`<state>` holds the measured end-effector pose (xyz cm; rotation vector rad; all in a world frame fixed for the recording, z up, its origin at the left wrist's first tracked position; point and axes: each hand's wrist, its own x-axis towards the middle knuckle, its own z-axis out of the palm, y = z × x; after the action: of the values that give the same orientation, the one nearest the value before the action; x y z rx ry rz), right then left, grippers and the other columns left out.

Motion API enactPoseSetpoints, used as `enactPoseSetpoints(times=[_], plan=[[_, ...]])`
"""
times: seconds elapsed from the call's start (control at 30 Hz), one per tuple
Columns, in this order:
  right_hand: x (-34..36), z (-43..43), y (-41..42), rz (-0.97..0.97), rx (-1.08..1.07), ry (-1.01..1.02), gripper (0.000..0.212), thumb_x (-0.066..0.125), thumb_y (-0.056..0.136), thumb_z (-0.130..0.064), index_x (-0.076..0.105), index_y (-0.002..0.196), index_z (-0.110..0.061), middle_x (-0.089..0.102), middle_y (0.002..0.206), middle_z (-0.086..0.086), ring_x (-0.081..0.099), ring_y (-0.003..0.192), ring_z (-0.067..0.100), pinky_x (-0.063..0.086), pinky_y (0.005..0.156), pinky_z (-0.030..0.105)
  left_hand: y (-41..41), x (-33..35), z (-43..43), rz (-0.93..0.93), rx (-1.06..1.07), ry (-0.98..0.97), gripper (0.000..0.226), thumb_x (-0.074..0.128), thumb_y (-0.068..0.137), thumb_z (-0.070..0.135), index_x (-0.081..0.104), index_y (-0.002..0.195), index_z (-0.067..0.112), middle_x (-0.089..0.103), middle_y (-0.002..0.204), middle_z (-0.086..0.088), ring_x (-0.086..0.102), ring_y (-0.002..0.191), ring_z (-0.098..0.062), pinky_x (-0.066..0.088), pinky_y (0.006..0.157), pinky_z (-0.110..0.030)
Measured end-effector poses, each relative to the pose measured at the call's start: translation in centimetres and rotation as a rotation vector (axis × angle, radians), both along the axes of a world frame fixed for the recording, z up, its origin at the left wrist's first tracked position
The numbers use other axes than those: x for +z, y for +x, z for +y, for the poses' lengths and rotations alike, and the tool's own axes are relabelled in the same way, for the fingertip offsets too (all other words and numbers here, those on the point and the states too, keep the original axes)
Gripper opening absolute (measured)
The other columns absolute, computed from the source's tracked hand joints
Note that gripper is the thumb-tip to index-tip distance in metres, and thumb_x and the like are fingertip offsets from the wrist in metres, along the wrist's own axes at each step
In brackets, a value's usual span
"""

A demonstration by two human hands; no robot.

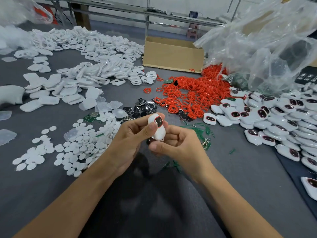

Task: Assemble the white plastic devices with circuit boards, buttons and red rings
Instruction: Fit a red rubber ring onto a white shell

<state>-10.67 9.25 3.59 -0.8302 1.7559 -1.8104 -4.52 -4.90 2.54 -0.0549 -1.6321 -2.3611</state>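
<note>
grey table (51,186), white shells (89,48), red rings (193,95)

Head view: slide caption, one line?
Left hand and right hand grip one white device over a table heaped with red rings and shells.

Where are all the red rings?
In the head view, the red rings lie heaped right of centre, just in front of the cardboard box, left of the finished white devices.

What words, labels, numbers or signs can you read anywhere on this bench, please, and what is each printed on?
None is legible.
Red mark on the cardboard box: too small to read.
Yellow print on the clear plastic bag: blurred and cut off.
Pale markings on the black buttons: too small.
White marks on the black object at the right edge: blurred.
The held white device: no lettering visible.
</note>
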Motion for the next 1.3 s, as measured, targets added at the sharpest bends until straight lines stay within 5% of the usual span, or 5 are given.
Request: enactPoseSetpoints(times=[0.17,0.57,0.83,0.97,1.3], plan=[[-0.5,-0.2,0.4,0.178,-0.136,0.031,0.021,0.079,0.075,-0.018,0.071,0.086,-0.002,0.064,0.075,0.029,0.057,0.064,0.024,0.049,0.061,0.057,0.1,0.2,0.2,0.000,0.032,-0.029,0.065,0.080,0.065,0.050,0.069,0.111,0.006,0.072,0.104,-0.010,0.064,0.095,-0.024,0.055,0.082,-0.031],[-0.7,-0.5,0.1,0.348,-0.377,0.032,0.038,0.082,0.070,-0.005,0.068,0.103,-0.018,0.070,0.076,-0.001,0.053,0.055,0.010,0.047,0.054,0.024,-0.6,-0.3,-0.1,0.073,-0.052,0.024,0.039,0.067,0.080,0.021,0.068,0.119,0.019,0.066,0.125,-0.009,0.060,0.119,-0.021,0.049,0.093,-0.022],[-0.7,-0.2,-0.3,0.426,-0.414,0.064,0.039,0.075,0.078,-0.004,0.060,0.110,-0.022,0.066,0.073,-0.006,0.062,0.060,0.006,0.049,0.059,0.017,-0.8,-0.6,-0.3,-0.005,0.100,-0.035,0.042,0.064,0.077,0.010,0.065,0.119,0.012,0.072,0.112,-0.010,0.068,0.098,-0.016,0.053,0.078,-0.019],[-0.7,0.0,-0.6,0.446,-0.325,0.204,0.004,0.068,0.086,-0.013,0.067,0.090,-0.014,0.070,0.069,0.001,0.065,0.063,0.018,0.052,0.062,0.028,-0.8,-0.8,-0.2,-0.024,0.170,-0.136,0.034,0.064,0.083,-0.001,0.069,0.112,0.015,0.073,0.109,-0.005,0.066,0.100,-0.012,0.052,0.081,-0.018],[-1.4,0.3,-0.3,0.976,-0.351,0.494,0.015,0.069,0.082,-0.026,0.060,0.076,-0.016,0.060,0.065,0.008,0.054,0.063,0.033,0.040,0.058,0.038,-0.8,-0.5,-0.6,-0.016,0.498,-0.145,0.020,0.055,0.094,0.009,0.072,0.099,0.018,0.075,0.100,0.005,0.065,0.099,-0.005,0.046,0.080,-0.017]])
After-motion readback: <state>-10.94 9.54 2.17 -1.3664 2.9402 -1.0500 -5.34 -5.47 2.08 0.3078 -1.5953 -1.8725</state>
